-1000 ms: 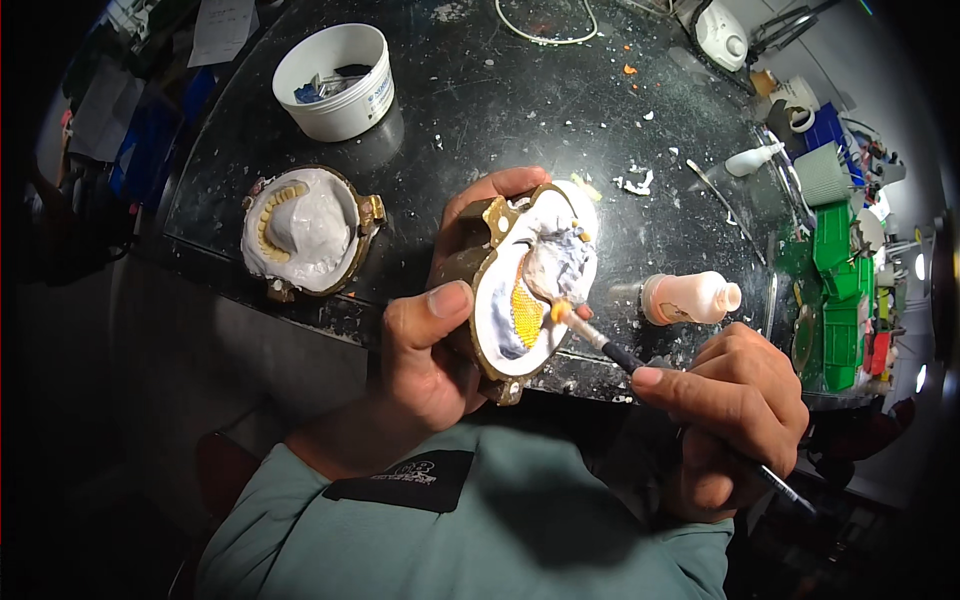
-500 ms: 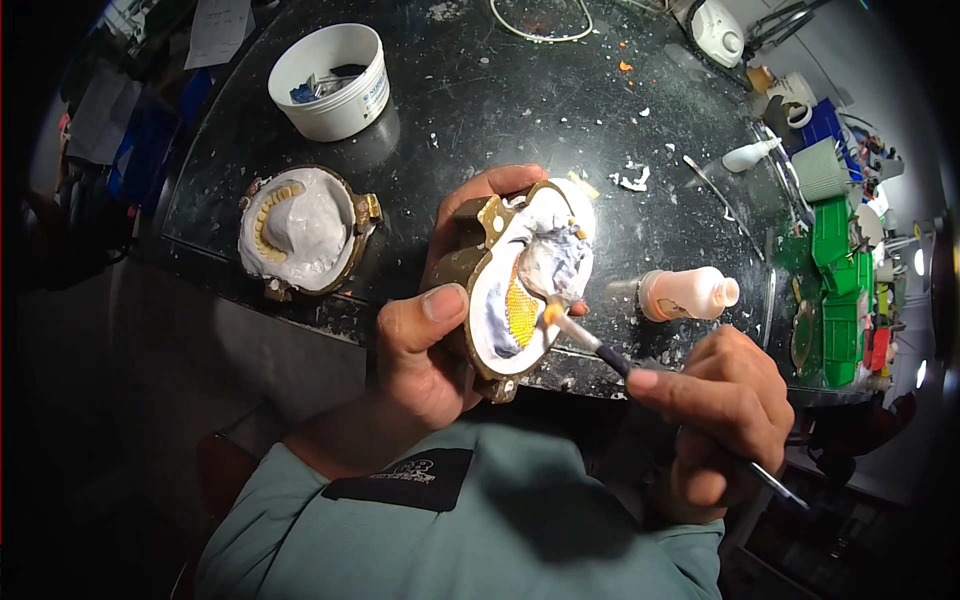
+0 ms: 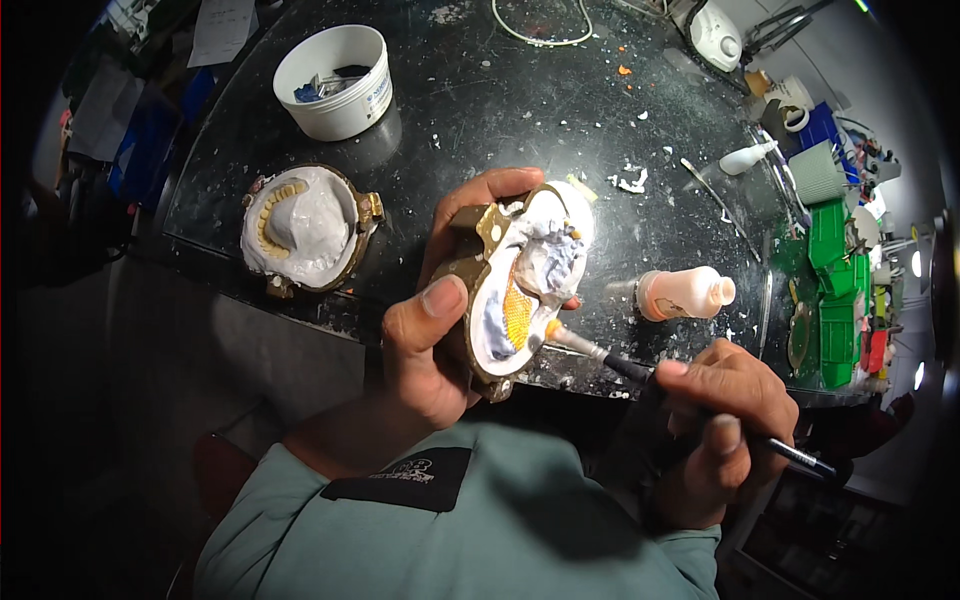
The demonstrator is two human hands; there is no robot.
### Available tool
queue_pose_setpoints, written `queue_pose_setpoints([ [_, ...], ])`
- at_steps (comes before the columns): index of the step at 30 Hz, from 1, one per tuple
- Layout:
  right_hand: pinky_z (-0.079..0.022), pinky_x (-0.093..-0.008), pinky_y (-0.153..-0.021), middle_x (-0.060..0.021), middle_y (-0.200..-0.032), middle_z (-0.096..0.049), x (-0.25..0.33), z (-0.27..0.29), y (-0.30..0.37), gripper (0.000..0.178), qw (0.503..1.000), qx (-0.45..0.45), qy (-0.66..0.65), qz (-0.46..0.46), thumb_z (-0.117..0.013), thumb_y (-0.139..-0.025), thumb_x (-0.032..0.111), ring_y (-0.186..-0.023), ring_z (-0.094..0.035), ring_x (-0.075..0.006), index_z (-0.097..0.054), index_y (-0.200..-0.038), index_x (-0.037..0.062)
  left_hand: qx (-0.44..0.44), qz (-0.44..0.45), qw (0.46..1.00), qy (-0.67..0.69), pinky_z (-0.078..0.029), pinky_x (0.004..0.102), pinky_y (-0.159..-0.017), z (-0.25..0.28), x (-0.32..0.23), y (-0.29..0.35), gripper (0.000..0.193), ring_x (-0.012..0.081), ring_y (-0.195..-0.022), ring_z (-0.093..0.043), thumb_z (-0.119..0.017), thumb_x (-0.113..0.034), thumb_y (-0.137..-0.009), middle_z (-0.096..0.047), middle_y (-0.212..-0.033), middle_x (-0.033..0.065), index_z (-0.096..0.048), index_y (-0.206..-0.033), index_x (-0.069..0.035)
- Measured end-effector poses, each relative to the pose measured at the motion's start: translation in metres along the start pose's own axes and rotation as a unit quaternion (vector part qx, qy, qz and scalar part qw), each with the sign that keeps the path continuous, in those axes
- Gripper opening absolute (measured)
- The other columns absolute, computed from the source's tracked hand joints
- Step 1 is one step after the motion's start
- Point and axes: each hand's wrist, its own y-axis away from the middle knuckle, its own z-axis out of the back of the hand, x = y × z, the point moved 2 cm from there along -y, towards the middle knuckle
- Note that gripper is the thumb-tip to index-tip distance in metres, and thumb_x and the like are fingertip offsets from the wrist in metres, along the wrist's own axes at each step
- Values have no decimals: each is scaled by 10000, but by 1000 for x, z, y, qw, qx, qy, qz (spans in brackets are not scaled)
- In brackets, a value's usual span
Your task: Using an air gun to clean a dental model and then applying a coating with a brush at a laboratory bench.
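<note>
My left hand (image 3: pixel 428 335) is closed around a bronze-coloured dental flask half (image 3: pixel 473 270), tilted above the front edge of the bench. White and greyish plaster (image 3: pixel 556 262) fills it, with a golden mesh (image 3: pixel 517 315) showing in the curved hollow. In my right hand (image 3: pixel 728 425) I pinch a slim dark-handled brush (image 3: pixel 625 367). Its orange-tinted bristles are at the flask's lower right rim; whether they touch the plaster I cannot tell. A matching flask half (image 3: pixel 350 265) lies left on the bench, its white plaster bearing a cream-coloured row of teeth (image 3: pixel 268 222).
A pinkish bottle (image 3: pixel 682 294) lies on its side right of the flask. At the back left stands a white tub (image 3: pixel 345 115) of small scraps. A thin metal tool (image 3: pixel 720 205), a white squeeze bottle (image 3: pixel 747 157) and green trays (image 3: pixel 838 300) are along the right. Plaster crumbs dot the dark bench.
My right hand has shifted slightly right, drawing the brush handle with it. The bristles have moved a little down along the rim. The flask stays almost in place.
</note>
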Motion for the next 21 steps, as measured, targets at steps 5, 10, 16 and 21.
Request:
queue_pose_setpoints([
  [5,-431,-324,-502,-60,-710,-690,-2,-6,-3,214,1000,-2,25,17,-662,-978,146,-527,-582,-176,-744,-1064,-32,-13,-30,999,8,-594,537,-932,-3,4,-2,931,335,-1240,-586,-555,-584,-891,-425,-1483,207,-286,-1515,52],
  [10,-407,-309,-482,-28,-685,-656,6,-10,-18,322,979,67,155,117,-771,-925,247,-531,-581,-154,-726,-1064,-40,2,-35,999,-33,-593,537,-932,-1,5,-4,917,319,-1258,-571,-531,-588,-898,-421,-1481,202,-286,-1515,46],
  [16,-400,-315,-498,-29,-607,-606,1,-7,-24,453,985,113,101,85,-647,-975,422,-514,-555,-154,-746,-969,-20,-10,-50,999,-14,-594,559,-908,1,6,-2,900,340,-1261,-569,-513,-583,-909,-406,-1506,205,-289,-1513,46],
  [21,-398,-299,-520,-39,-554,-591,-5,-5,-17,639,998,-29,-49,18,-545,-1020,552,-509,-557,-147,-745,-869,-36,25,-21,994,100,-571,506,-955,5,8,-6,786,312,-1279,-554,-488,-509,-937,-438,-1466,185,-328,-1517,-2],
])
